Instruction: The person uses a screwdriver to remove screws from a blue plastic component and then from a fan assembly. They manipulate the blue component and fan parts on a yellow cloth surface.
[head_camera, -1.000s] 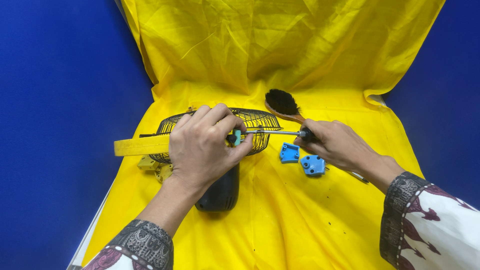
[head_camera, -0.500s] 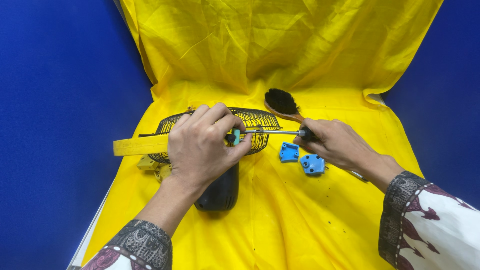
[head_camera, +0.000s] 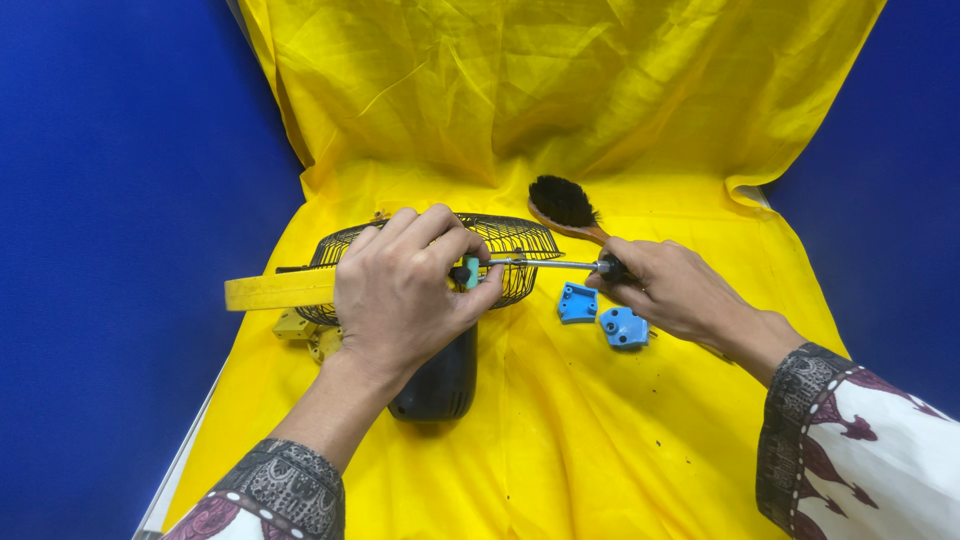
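While the left hand (head_camera: 405, 290) clamps the fan (head_camera: 440, 330), the right hand (head_camera: 670, 290) grips the screwdriver (head_camera: 545, 264); keep its shaft square to the screw.

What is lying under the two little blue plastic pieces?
The blue pieces rest on a yellow cloth that covers the whole surface. Whatever lies beneath the cloth is hidden.

Bright, even light falls from above, and the yellow cloth (head_camera: 600, 450) glows without glare. Soft shadows sit under the left hand (head_camera: 405, 295) and along the cloth's folds. Focus is sharp throughout, with slight wide-angle stretch at the edges.
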